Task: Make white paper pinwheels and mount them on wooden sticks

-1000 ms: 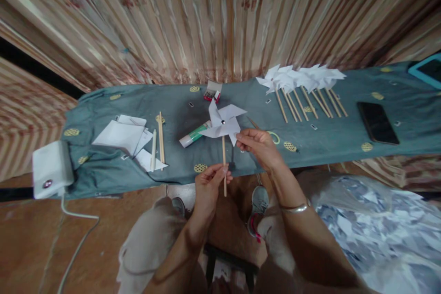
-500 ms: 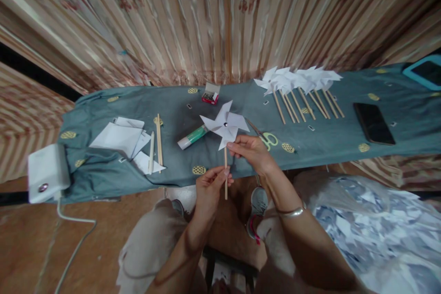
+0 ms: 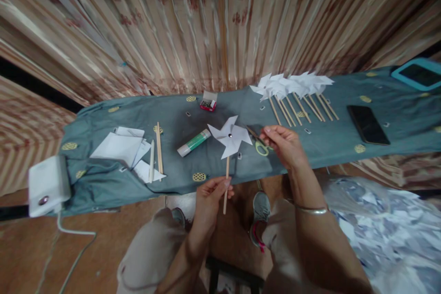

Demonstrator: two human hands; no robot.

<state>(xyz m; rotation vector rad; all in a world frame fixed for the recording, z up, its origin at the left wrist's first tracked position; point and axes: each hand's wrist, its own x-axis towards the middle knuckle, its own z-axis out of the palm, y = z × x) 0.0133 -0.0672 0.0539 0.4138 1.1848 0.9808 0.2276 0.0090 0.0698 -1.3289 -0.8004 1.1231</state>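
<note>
A white paper pinwheel (image 3: 230,140) with a dark pin at its centre stands tilted up on a thin wooden stick. My left hand (image 3: 213,193) pinches that stick low down, near the table's front edge. To the right of the pinwheel and apart from it, my right hand (image 3: 284,144) hovers with fingers curled and tips together; nothing shows in them. Partly behind it lie scissors (image 3: 262,148) with yellow-green handles. A green and white glue stick (image 3: 194,143) lies left of the pinwheel, and a small open red box of pins (image 3: 208,102) sits beyond.
Several finished pinwheels (image 3: 292,86) lie in a row at the back right. A phone (image 3: 368,124) and a blue-framed device (image 3: 418,75) are farther right. Paper sheets (image 3: 115,147), sticks (image 3: 159,149) and a white box (image 3: 48,186) with a cable occupy the left. A bag of paper scraps (image 3: 389,229) stands at lower right.
My right hand has let go of the pinwheel and moved right, over the scissors. The paper blades have turned slightly. My left hand still grips the stick.
</note>
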